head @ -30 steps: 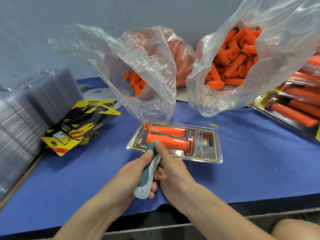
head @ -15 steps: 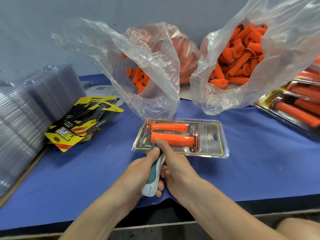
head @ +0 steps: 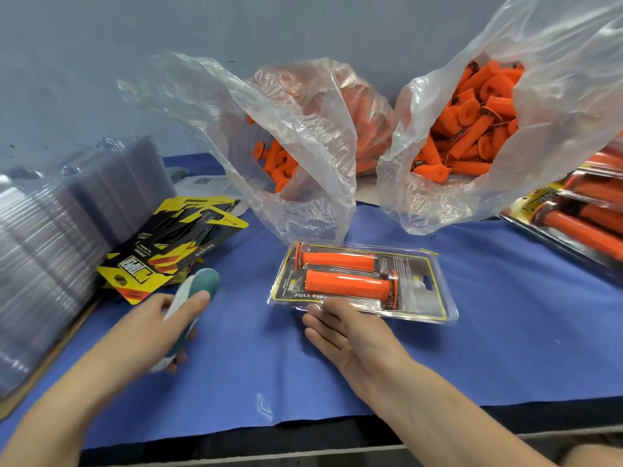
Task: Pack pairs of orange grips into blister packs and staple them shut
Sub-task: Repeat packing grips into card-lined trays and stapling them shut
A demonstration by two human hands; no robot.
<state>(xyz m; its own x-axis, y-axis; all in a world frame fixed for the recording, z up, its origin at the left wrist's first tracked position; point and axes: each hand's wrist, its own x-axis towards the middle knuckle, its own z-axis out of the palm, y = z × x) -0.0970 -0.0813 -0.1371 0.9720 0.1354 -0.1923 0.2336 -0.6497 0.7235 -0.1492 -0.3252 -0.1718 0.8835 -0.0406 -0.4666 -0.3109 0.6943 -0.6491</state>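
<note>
stapler: motion-blurred, middle hidden by fingers of left hand
empty blister stack: cut off by left edge
finished packs: cut off by right edge

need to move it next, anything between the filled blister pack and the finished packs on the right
Nothing visible: only bare blue table cover lies between the clear blister pack holding two orange grips and the pile of finished packs.
</note>
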